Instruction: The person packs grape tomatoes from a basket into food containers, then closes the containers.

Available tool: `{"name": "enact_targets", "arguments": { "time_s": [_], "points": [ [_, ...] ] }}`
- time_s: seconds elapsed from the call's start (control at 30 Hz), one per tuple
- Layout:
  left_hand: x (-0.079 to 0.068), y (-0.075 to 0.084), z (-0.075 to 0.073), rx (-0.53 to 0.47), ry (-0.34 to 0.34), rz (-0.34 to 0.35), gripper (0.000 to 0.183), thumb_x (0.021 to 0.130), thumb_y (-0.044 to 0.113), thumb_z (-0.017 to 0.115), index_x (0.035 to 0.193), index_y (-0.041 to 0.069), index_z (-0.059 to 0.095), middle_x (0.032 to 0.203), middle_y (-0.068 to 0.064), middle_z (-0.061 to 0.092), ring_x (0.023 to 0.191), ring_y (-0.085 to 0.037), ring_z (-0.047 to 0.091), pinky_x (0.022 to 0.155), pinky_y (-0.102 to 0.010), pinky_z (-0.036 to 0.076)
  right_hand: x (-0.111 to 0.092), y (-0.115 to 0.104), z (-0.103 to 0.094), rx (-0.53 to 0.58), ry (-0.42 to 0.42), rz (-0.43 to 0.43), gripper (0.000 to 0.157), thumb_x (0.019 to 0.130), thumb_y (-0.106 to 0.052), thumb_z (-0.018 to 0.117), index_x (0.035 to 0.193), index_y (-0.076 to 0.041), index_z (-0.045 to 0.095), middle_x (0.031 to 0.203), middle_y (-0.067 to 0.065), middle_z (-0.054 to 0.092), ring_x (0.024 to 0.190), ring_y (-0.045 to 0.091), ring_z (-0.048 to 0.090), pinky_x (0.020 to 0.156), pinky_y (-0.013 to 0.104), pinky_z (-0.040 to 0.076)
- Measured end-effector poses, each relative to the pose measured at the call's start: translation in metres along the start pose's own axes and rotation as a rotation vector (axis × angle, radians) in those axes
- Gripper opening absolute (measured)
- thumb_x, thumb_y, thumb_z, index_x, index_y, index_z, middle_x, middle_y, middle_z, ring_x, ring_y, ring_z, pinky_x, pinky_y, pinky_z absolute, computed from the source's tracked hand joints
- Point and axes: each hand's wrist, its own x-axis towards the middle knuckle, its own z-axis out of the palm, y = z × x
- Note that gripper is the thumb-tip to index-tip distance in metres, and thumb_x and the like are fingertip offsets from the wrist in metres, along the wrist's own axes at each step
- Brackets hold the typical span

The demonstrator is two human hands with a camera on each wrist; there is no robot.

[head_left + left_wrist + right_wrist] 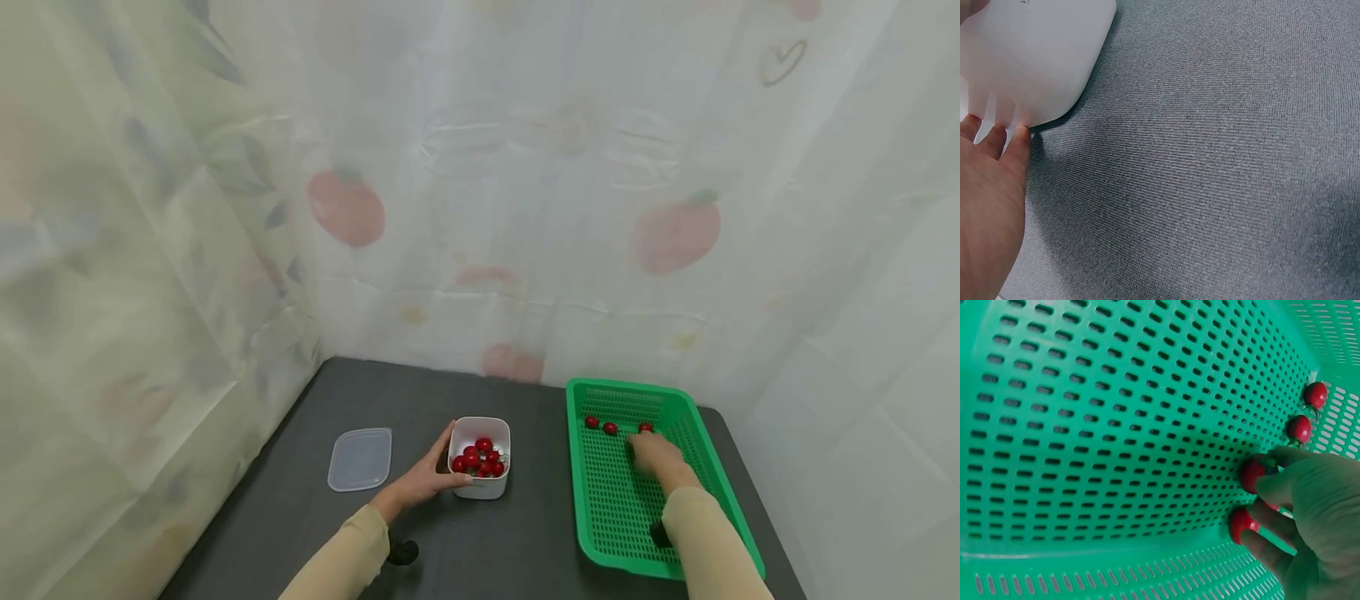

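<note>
My left hand [422, 479] holds a small white plastic container [480, 490] at its left side, thumb over the near rim. Several red cherry tomatoes [484, 445] lie inside it. In the left wrist view, the fingertips of that hand [991, 194] press on the container's wall [1035, 56]. On the right, my right hand [657, 457] reaches into a green perforated basket [574, 467]. Thumb and finger pinch a cherry tomato [1252, 475] near the basket's far wall. Another tomato [1241, 525] lies by the lower fingers, and a bit of red shows between them.
Two more tomatoes [1316, 394] lie along the basket's far side. A translucent square lid [361, 460] rests flat on the dark grey table [525, 550], left of the container. Printed curtains [487, 208] hang behind and beside the table.
</note>
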Motion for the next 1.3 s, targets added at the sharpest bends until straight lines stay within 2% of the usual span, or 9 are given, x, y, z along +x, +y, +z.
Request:
{"name": "enact_targets", "arguments": {
  "time_s": [0.07,0.17,0.37,0.6,0.77,0.97,1.3],
  "points": [
    [0.0,0.0,0.0,0.002,-0.001,0.005,0.108,0.094,0.02,0.077,0.165,0.017,-0.004,0.167,-0.02,0.013,0.146,-0.044,0.027,0.112,-0.055,0.036,-0.002,0.0,-0.002,0.015,0.0,-0.026,0.021,0.097,0.006,0.056,0.11,-0.003,0.07,0.105,0.015,0.066,0.093,0.036,0.061,0.076,0.05,0.05],
    [-0.001,0.0,-0.001,0.008,0.002,0.0,0.108,0.093,0.02,0.077,0.165,0.018,-0.004,0.167,-0.019,0.015,0.146,-0.043,0.028,0.113,-0.055,0.036,-0.006,0.001,-0.004,0.043,-0.005,-0.053,0.017,0.096,0.005,0.059,0.097,-0.008,0.07,0.091,0.004,0.064,0.077,0.024,0.052,0.068,0.043,0.045],
    [-0.001,-0.003,-0.001,0.008,-0.001,0.008,0.108,0.093,0.02,0.077,0.165,0.017,-0.004,0.166,-0.02,0.016,0.145,-0.044,0.028,0.112,-0.055,0.036,-0.01,0.0,-0.004,0.016,0.015,-0.091,0.008,0.094,-0.007,0.072,0.101,-0.009,0.073,0.098,0.004,0.069,0.082,0.021,0.06,0.071,0.046,0.052],
    [0.0,-0.005,-0.001,0.0,-0.008,0.02,0.108,0.094,0.018,0.076,0.165,0.016,-0.005,0.166,-0.021,0.015,0.146,-0.043,0.027,0.113,-0.055,0.035,-0.01,-0.002,0.002,0.024,0.014,-0.125,0.004,0.091,-0.012,0.076,0.094,-0.012,0.073,0.092,0.0,0.068,0.079,0.019,0.061,0.071,0.047,0.053],
    [0.0,-0.007,-0.002,-0.002,-0.006,0.022,0.108,0.094,0.018,0.076,0.165,0.017,-0.004,0.166,-0.021,0.016,0.145,-0.044,0.027,0.113,-0.056,0.034,-0.009,-0.008,0.005,0.011,0.008,-0.156,0.007,0.09,-0.016,0.079,0.094,-0.014,0.074,0.093,-0.002,0.068,0.083,0.021,0.063,0.074,0.048,0.054],
    [0.0,-0.006,-0.001,-0.001,0.002,0.013,0.108,0.093,0.019,0.077,0.166,0.018,-0.003,0.166,-0.021,0.016,0.146,-0.044,0.027,0.113,-0.057,0.035,-0.009,-0.021,0.004,-0.016,0.003,-0.199,0.012,0.089,-0.016,0.08,0.099,-0.011,0.075,0.098,0.003,0.07,0.09,0.027,0.066,0.079,0.051,0.055],
    [0.002,-0.005,-0.001,0.007,0.006,0.001,0.109,0.092,0.02,0.078,0.166,0.019,-0.002,0.166,-0.02,0.016,0.146,-0.043,0.027,0.113,-0.057,0.034,-0.011,-0.028,0.003,0.006,-0.046,-0.212,0.017,0.089,-0.016,0.08,0.105,-0.01,0.077,0.103,0.005,0.072,0.094,0.029,0.067,0.082,0.052,0.054]
  ]
}}
